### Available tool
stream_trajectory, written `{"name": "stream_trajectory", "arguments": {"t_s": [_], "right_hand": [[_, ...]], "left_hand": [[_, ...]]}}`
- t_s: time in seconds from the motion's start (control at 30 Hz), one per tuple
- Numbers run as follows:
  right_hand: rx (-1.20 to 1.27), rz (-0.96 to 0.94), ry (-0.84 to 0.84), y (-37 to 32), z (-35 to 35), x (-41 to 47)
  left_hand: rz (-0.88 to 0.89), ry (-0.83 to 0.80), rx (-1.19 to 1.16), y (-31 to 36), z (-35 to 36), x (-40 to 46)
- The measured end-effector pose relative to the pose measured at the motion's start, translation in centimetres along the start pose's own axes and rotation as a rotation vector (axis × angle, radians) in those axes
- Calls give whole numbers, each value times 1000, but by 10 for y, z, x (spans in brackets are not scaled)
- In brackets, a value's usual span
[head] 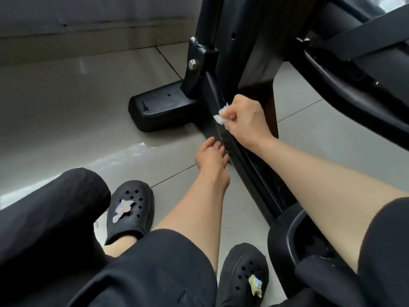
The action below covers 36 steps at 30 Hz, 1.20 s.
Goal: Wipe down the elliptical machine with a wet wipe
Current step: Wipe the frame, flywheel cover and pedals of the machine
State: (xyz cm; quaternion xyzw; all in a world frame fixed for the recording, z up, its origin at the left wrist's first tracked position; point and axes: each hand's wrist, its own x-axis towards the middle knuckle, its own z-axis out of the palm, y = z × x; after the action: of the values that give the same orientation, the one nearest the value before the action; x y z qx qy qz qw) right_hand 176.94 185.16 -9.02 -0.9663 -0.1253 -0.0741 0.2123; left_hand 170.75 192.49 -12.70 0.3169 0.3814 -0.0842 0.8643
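Pretty soft, even daylight here, nothing harsh. The glossy floor tiles [66,103] bounce a pale sheen with a few streaky glare patches on the left. The black elliptical machine [247,52] swallows detail. Wide-angle bending at the edges, and everything's slightly soft and smeary.

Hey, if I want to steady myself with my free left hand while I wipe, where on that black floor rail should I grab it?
Probably grip the black floor rail from its left, floor-facing side, just below the right hand holding the wet wipe. The left hand already rests there, and the rail is a long, narrow, bare bar.
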Motion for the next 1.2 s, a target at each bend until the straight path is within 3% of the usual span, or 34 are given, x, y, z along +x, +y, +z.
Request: {"name": "stream_trajectory", "arguments": {"t_s": [0.13, 0.2, 0.3, 0.33, 0.4, 0.47, 0.63, 0.7, 0.8, 0.87, 1.0, 1.1, 1.2], "right_hand": [[188, 44, -140, -1, -11, -18], [279, 64, -257, -6, -14, -19], [429, 240, -100, 2, -20, -16], [446, 296, -12, 8, -24, -15], [401, 367, 59, 19, -32, -14], [351, 405, -15, 25, -35, -17], [277, 464, -280, 32, -28, -30], [242, 459, -369, 32, -35, -32], [238, 465, -415, 28, -56, -36], [402, 491, -441, 21, -74, -43], [730, 524, -297, 16, -102, -68], [774, 484, -100, 29, -114, -97], [663, 422, -62, 43, -112, -137]], "left_hand": [[68, -144, -105, 3, 1, -4], [151, -56, -18, 3, 4, -4], [168, 219, 11, 8, -1, 8], [154, 229, -20, 10, -2, 13], [150, 100, -6, 7, 1, 22], [189, -25, 151, 0, 7, 21], [98, -4, 471, -54, -13, 11], [126, 5, 463, -66, -16, 0], [388, 122, 367, -45, 10, -20], [607, 85, 409, -25, 33, -40], [687, -71, 553, -20, 58, -73], [557, -138, 681, -40, 45, -81], [463, -253, 742, -61, 23, -91]]}}
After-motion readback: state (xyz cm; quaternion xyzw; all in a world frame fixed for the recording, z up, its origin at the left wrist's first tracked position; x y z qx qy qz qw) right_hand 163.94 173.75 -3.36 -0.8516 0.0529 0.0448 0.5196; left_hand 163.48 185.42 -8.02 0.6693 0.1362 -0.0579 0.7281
